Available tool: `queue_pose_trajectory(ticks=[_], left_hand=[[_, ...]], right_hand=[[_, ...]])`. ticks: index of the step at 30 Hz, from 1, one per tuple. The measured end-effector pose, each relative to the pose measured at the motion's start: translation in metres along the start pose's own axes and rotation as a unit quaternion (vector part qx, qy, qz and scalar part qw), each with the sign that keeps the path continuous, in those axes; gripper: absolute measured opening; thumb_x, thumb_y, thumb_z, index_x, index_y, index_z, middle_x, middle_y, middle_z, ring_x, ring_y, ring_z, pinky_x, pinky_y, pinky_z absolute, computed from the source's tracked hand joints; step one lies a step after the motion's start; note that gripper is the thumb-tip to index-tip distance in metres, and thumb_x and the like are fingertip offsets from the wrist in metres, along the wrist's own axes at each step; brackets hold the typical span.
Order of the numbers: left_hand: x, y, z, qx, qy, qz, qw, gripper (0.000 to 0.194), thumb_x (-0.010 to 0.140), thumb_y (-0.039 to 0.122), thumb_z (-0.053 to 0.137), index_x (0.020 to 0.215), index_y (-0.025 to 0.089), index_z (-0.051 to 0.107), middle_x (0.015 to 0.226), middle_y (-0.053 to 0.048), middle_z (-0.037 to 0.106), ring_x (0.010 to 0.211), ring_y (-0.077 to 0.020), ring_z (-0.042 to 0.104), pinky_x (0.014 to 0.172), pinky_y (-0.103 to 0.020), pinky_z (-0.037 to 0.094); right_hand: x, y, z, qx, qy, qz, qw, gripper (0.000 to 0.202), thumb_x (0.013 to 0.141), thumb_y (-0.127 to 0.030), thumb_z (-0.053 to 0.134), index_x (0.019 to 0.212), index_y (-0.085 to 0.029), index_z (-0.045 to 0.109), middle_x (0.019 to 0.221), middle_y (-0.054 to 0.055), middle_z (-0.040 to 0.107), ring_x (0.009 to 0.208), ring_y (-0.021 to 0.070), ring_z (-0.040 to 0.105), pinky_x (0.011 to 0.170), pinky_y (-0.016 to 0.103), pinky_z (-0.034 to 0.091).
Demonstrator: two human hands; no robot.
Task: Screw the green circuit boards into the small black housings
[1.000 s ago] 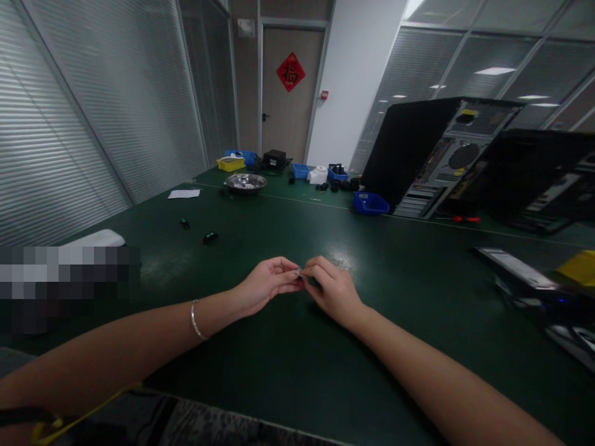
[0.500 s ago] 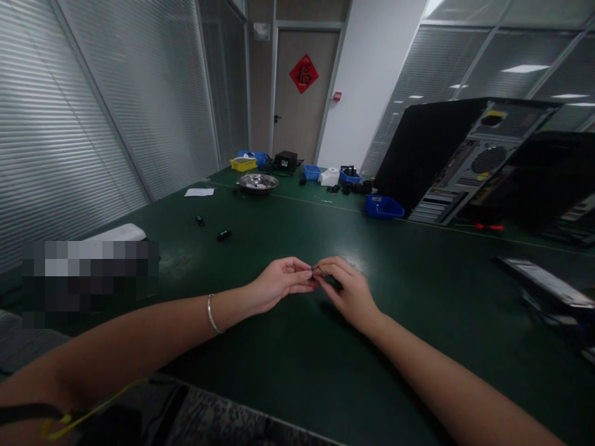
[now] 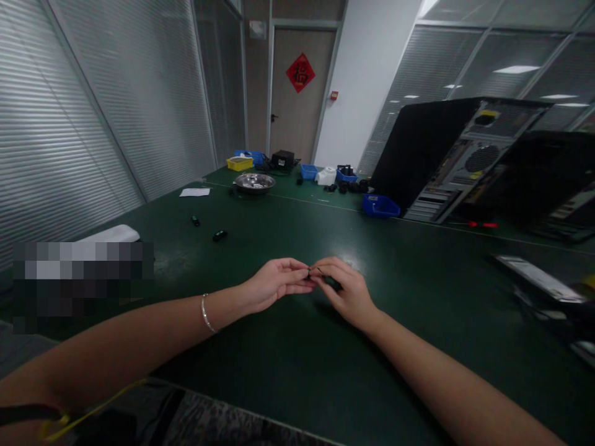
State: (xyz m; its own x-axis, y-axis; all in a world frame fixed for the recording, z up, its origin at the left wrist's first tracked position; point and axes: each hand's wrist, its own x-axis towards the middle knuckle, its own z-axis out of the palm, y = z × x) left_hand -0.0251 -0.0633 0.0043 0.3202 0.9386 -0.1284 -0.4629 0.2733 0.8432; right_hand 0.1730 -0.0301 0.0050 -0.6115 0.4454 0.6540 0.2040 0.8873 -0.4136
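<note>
Above the near middle of the green table [image 3: 297, 347], my two hands meet at the fingertips. My left hand [image 3: 279, 284], with a bracelet [image 3: 207, 313] on its wrist, pinches a small dark piece [image 3: 307, 273] between thumb and fingers. From the other side my right hand [image 3: 344, 288] closes its thumb and fingertips on the same spot. The fingers hide most of the piece, so its kind cannot be made out. Two small dark objects, one [image 3: 220, 235] nearer and one [image 3: 195, 220] farther off, lie on the table beyond my left hand.
A metal bowl [image 3: 254, 191] stands farther back, with a paper [image 3: 194, 192] to its left. Yellow [image 3: 240, 164] and blue bins [image 3: 380, 206] sit at the back. A computer case [image 3: 418, 148] stands on the right, with a red-handled tool [image 3: 482, 225] beside it.
The whole view has shifted slightly, so things sit a little farther left. Both hands keep their pinch at the same place, with hardly any finger movement.
</note>
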Motion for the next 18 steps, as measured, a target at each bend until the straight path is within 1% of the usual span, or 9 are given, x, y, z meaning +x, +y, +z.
queue_pose_trajectory(ticks=[5, 11, 15, 18], left_hand=[[-0.0003, 0.0021, 0.0004, 0.000, 0.002, 0.003, 1.000, 0.011, 0.081, 0.010, 0.072, 0.091, 0.010, 0.068, 0.090, -0.010, 0.075, 0.085, -0.0200, 0.073, 0.095, -0.040, 0.052], [-0.0016, 0.0022, 0.0000, 0.007, -0.001, 0.001, 1.000, 0.012, 0.080, 0.008, 0.072, 0.092, 0.010, 0.068, 0.092, -0.011, 0.075, 0.085, -0.0202, 0.073, 0.094, -0.040, 0.053], [-0.0033, 0.0035, 0.0032, 0.007, 0.008, 0.005, 1.000, 0.012, 0.080, 0.007, 0.072, 0.091, 0.009, 0.068, 0.092, -0.010, 0.075, 0.085, -0.0198, 0.073, 0.092, -0.039, 0.054], [-0.0024, 0.0050, 0.0023, 0.005, 0.017, 0.012, 1.000, 0.010, 0.081, 0.007, 0.071, 0.091, 0.009, 0.068, 0.092, -0.011, 0.075, 0.088, -0.0202, 0.073, 0.093, -0.039, 0.054]], right_hand=[[-0.0009, -0.0010, -0.0003, 0.000, 0.010, -0.006, 1.000, 0.021, 0.097, -0.026, 0.057, 0.116, -0.018, 0.061, 0.118, 0.008, 0.064, 0.096, 0.0203, 0.066, 0.081, 0.039, 0.056], [0.0002, -0.0011, 0.0006, 0.004, 0.004, -0.007, 1.000, 0.021, 0.096, -0.026, 0.057, 0.116, -0.018, 0.061, 0.118, 0.008, 0.064, 0.095, 0.0204, 0.066, 0.081, 0.039, 0.056], [0.0008, -0.0016, 0.0007, 0.000, 0.000, -0.008, 1.000, 0.021, 0.097, -0.026, 0.057, 0.116, -0.018, 0.061, 0.117, 0.008, 0.064, 0.094, 0.0201, 0.066, 0.080, 0.039, 0.057], [0.0004, -0.0029, -0.0006, -0.013, -0.008, -0.011, 1.000, 0.021, 0.097, -0.025, 0.057, 0.116, -0.018, 0.061, 0.118, 0.008, 0.064, 0.096, 0.0207, 0.066, 0.082, 0.040, 0.056]])
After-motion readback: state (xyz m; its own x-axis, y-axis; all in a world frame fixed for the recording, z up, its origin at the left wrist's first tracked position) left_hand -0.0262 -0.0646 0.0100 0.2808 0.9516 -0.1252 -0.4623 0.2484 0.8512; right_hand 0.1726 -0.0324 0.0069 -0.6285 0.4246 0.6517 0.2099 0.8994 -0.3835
